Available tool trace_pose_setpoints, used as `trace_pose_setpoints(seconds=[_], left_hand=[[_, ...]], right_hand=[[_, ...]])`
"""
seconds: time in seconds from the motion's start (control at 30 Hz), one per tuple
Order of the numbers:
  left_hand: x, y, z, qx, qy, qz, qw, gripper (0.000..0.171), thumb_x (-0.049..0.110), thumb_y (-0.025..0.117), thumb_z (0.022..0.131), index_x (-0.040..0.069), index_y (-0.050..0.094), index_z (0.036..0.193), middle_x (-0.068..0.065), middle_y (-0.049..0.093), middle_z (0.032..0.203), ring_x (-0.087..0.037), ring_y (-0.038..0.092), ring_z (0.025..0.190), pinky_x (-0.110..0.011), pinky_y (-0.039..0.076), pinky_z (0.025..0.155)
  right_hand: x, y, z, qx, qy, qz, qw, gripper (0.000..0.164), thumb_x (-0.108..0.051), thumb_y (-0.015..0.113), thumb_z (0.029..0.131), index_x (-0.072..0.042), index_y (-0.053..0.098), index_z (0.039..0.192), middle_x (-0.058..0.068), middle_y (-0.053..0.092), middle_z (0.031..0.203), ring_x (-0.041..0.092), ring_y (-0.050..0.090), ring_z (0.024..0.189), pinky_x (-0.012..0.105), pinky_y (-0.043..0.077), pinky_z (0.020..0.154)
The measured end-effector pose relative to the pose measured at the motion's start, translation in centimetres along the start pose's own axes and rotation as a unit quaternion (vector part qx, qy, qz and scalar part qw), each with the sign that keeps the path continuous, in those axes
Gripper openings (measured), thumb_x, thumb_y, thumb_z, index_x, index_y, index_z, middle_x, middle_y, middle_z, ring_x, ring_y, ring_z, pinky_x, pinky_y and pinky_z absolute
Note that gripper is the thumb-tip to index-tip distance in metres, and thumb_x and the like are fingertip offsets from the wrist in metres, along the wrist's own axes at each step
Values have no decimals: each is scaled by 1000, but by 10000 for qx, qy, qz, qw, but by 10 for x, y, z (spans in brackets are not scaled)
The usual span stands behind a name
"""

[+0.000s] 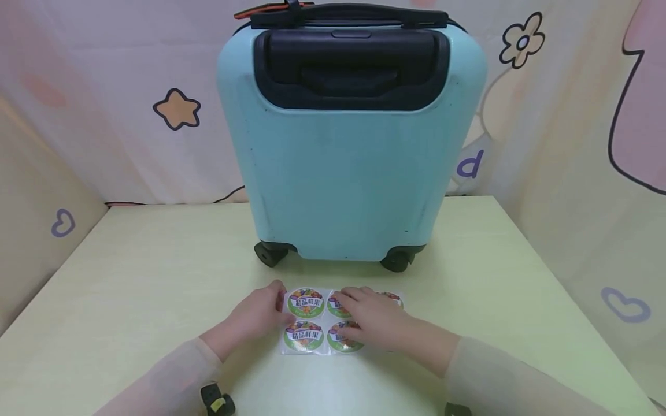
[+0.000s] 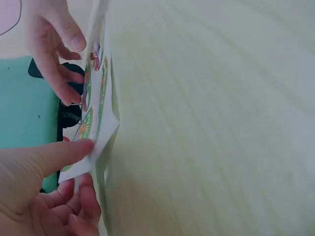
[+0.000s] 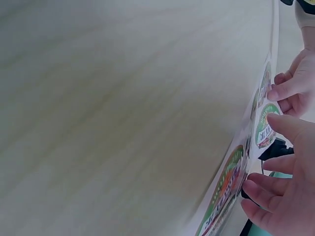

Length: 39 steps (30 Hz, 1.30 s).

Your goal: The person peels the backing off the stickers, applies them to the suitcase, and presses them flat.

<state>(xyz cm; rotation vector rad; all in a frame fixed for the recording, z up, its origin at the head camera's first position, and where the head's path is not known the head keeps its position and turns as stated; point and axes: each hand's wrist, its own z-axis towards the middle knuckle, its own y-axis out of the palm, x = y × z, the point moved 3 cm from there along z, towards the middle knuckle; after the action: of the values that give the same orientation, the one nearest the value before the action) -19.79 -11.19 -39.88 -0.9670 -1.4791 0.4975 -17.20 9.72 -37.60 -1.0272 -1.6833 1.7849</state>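
A sheet of round fruit stickers [image 1: 304,336], green-rimmed with Chinese lettering, lies on the table in front of a suitcase. My left hand [image 1: 257,316] pinches the sheet's left edge. In the left wrist view its thumb is on top of the sheet [image 2: 106,130], the other fingers are curled underneath, and that corner is lifted. Over the sheet's right part lies my right hand [image 1: 377,318], partly covering several stickers. The right wrist view has that hand [image 3: 293,179] with its fingers spread and loosely bent, fingertips at the sheet's surface.
A light-blue suitcase [image 1: 343,173] stands upright behind the sheet, on black wheels [image 1: 398,260], with a black handle [image 1: 354,14] on top. The pale table [image 1: 130,300] meets patterned cloth walls [image 1: 125,144] at the back and sides. A dark cord [image 1: 229,194] runs along the back edge.
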Motion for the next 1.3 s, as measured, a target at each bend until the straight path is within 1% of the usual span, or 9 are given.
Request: trace_pose_setpoints(seconds=[0.2, 0.37, 0.5, 0.6, 0.73, 0.8, 1.0, 1.17, 1.3], left_hand=[[0, -2, 1, 26, 85, -787, 9969, 18, 8, 72, 79, 5, 55, 83, -4, 51, 71, -15, 46, 64, -26, 39, 55], [-4, -3, 0, -128, 100, -1338, 9909, 8, 9, 69, 82, 5, 61, 82, -2, 56, 71, -15, 47, 65, -25, 39, 55], [-5, -4, 0, -223, -83, -1665, 9858, 8, 11, 68, 84, 4, 64, 85, -2, 60, 73, -15, 49, 66, -26, 40, 56], [-6, -5, -1, -239, -284, -1848, 9821, 11, 14, 68, 85, 5, 65, 89, -2, 61, 74, -16, 49, 66, -26, 40, 56], [-5, -6, -3, -287, -494, -2067, 9767, 16, 17, 68, 86, 4, 64, 95, -2, 61, 76, -15, 48, 63, -25, 39, 53], [-5, -6, -4, -333, -566, -2184, 9736, 17, 17, 67, 86, 4, 64, 97, -3, 61, 76, -15, 47, 61, -25, 38, 53], [-2, -4, -6, -380, -604, -2441, 9671, 18, 17, 65, 88, 3, 63, 99, -3, 60, 76, -15, 46, 62, -24, 37, 53], [1, -1, -8, -372, -511, -2699, 9608, 20, 17, 64, 88, 1, 63, 99, -2, 60, 75, -16, 47, 65, -24, 37, 52], [2, 2, -9, -392, -479, -2971, 9528, 23, 19, 66, 87, 0, 63, 99, 0, 61, 76, -15, 49, 67, -24, 38, 52]], right_hand=[[2, 2, 1, -85, 99, -44, 9999, 64, -50, 55, 89, -5, 49, 134, 10, 51, 131, 28, 50, 116, 42, 44, 91], [3, 5, 4, -102, 88, 6, 9999, 62, -48, 57, 88, -5, 50, 133, 11, 51, 130, 28, 50, 115, 42, 45, 90], [1, 4, 9, 86, 59, 382, 9992, 57, -41, 61, 88, -6, 51, 132, 11, 52, 128, 28, 49, 116, 42, 45, 90], [-1, 2, 13, 338, 70, 817, 9961, 51, -34, 63, 88, -7, 54, 130, 10, 54, 124, 25, 51, 113, 39, 46, 90], [-6, 0, 17, 547, 155, 1386, 9887, 41, -29, 62, 89, -10, 59, 125, 6, 56, 118, 19, 54, 106, 34, 47, 86], [-9, 0, 19, 639, 203, 1667, 9837, 36, -27, 62, 89, -11, 62, 122, 4, 57, 114, 17, 55, 100, 32, 48, 82], [-14, 3, 27, 921, 398, 2505, 9629, 28, -23, 67, 86, -14, 68, 112, -1, 57, 101, 14, 54, 84, 26, 45, 69], [-19, 8, 32, 1104, 485, 2879, 9500, 25, -23, 69, 85, -13, 70, 108, -4, 55, 96, 11, 52, 82, 23, 45, 68], [-21, 10, 32, 1273, 544, 2993, 9441, 25, -23, 70, 84, -13, 71, 107, -5, 55, 94, 10, 51, 79, 22, 44, 67]])
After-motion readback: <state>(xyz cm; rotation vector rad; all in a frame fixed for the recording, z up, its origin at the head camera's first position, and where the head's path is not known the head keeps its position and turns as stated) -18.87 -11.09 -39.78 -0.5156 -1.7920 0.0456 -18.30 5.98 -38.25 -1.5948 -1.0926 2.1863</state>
